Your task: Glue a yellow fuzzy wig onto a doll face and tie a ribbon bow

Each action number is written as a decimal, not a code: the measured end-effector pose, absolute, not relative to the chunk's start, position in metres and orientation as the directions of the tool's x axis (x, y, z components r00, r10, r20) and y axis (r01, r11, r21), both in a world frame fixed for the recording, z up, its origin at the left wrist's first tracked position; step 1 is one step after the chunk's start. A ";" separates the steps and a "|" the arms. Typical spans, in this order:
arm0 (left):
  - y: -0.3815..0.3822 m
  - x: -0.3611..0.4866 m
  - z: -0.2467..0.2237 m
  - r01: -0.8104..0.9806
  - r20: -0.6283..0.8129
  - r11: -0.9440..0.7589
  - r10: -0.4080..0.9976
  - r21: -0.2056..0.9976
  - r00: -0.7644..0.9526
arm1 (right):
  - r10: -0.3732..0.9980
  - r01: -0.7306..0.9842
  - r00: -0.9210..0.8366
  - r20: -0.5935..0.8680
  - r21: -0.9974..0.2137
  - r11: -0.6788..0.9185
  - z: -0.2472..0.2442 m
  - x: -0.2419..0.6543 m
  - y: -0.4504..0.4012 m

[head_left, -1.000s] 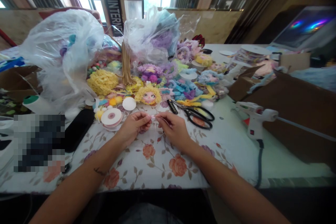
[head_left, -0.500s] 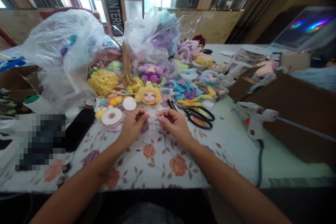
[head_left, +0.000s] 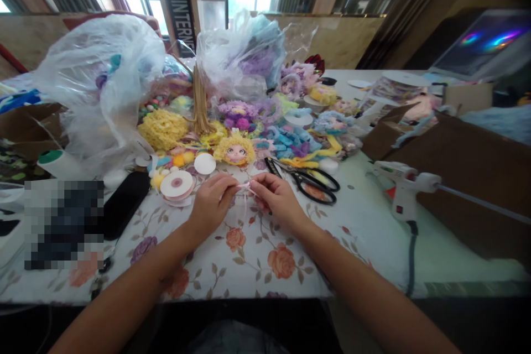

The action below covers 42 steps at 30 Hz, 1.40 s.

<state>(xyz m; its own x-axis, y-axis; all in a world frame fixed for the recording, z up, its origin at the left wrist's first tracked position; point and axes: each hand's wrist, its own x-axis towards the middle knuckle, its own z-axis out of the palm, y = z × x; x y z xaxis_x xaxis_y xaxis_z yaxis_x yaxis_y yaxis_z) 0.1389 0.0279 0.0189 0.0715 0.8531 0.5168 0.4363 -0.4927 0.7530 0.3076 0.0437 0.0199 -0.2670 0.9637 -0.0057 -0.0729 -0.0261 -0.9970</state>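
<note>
Both hands meet over the floral tablecloth (head_left: 257, 276), pinching a thin, pale pink ribbon (head_left: 244, 187). My left hand (head_left: 212, 203) grips it between thumb and fingers. My right hand (head_left: 276, 202) pinches it from the other side, and a loose end hangs down between them. Whether the ribbon is looped or knotted is too small to make out. Just beyond the hands lies a doll head (head_left: 236, 150) with curly yellow hair. Left of my left hand rests a ribbon spool (head_left: 176, 184); black-handled scissors (head_left: 317, 183) lie right of my right hand.
Behind are yarn piles, doll pieces and clear plastic bags (head_left: 112, 77). At right a white glue gun (head_left: 404, 185) stands by a brown cardboard box (head_left: 477, 188), its cable running over the table edge. A black phone (head_left: 126, 204) and a thread cone (head_left: 58, 166) lie left.
My left hand has shifted slightly right and turned, its fingers now closer to my right hand. The ribbon stays pinched between both, its hanging end slightly moved.
</note>
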 end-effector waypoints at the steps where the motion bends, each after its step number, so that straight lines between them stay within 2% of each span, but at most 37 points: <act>1: 0.028 0.140 0.019 0.437 0.506 -0.483 0.860 0.759 0.071 | 0.971 -0.066 -0.237 0.022 -0.998 0.007 0.019 0.307 0.044; 4: 0.029 0.142 0.018 0.355 0.359 -0.345 0.933 0.869 0.028 | 0.980 -0.064 -0.180 0.089 -0.995 0.079 0.018 0.304 0.042; 7: 0.031 0.144 0.013 0.107 0.109 -0.112 0.994 0.988 0.028 | 0.982 -0.097 -0.146 0.117 -0.990 0.104 0.016 0.301 0.041; 9: 0.033 0.144 0.010 -0.036 0.010 -0.008 0.998 0.999 0.057 | 0.985 -0.118 -0.133 0.113 -0.988 0.097 0.015 0.300 0.041; 11: 0.034 0.143 0.009 -0.080 -0.025 0.030 0.997 0.996 0.069 | 0.984 -0.098 -0.137 0.110 -0.990 0.097 0.015 0.300 0.041; 15: 0.034 0.143 0.012 -0.010 0.010 -0.010 0.999 1.000 0.038 | 0.978 0.052 -0.132 0.161 -0.984 0.169 0.014 0.302 0.042; 24: 0.031 0.146 0.015 0.079 0.097 -0.096 0.995 0.992 -0.019 | 0.953 0.250 -0.131 0.274 -0.921 0.299 0.014 0.304 0.040; 27: 0.030 0.147 0.015 0.154 0.152 -0.144 0.987 0.978 -0.042 | 0.931 0.340 -0.149 0.334 -0.866 0.366 0.011 0.304 0.039; 31: 0.028 0.146 0.015 0.316 0.314 -0.288 0.949 0.904 -0.033 | 0.880 0.467 -0.183 0.437 -0.749 0.469 0.007 0.305 0.038; 33: 0.027 0.145 0.015 0.370 0.377 -0.342 0.926 0.864 -0.024 | 0.870 0.491 -0.181 0.459 -0.724 0.485 0.006 0.305 0.038; 37: 0.026 0.147 0.016 0.365 0.430 -0.370 0.898 0.854 -0.095 | 0.879 0.477 -0.147 0.454 -0.746 0.464 0.005 0.303 0.039; 40: 0.027 0.149 0.016 0.329 0.423 -0.367 0.899 0.870 -0.117 | 0.879 0.466 -0.140 0.456 -0.753 0.464 0.005 0.302 0.039; 42: 0.028 0.149 0.015 0.278 0.365 -0.324 0.924 0.904 -0.110 | 0.878 0.466 -0.142 0.457 -0.752 0.466 0.004 0.302 0.040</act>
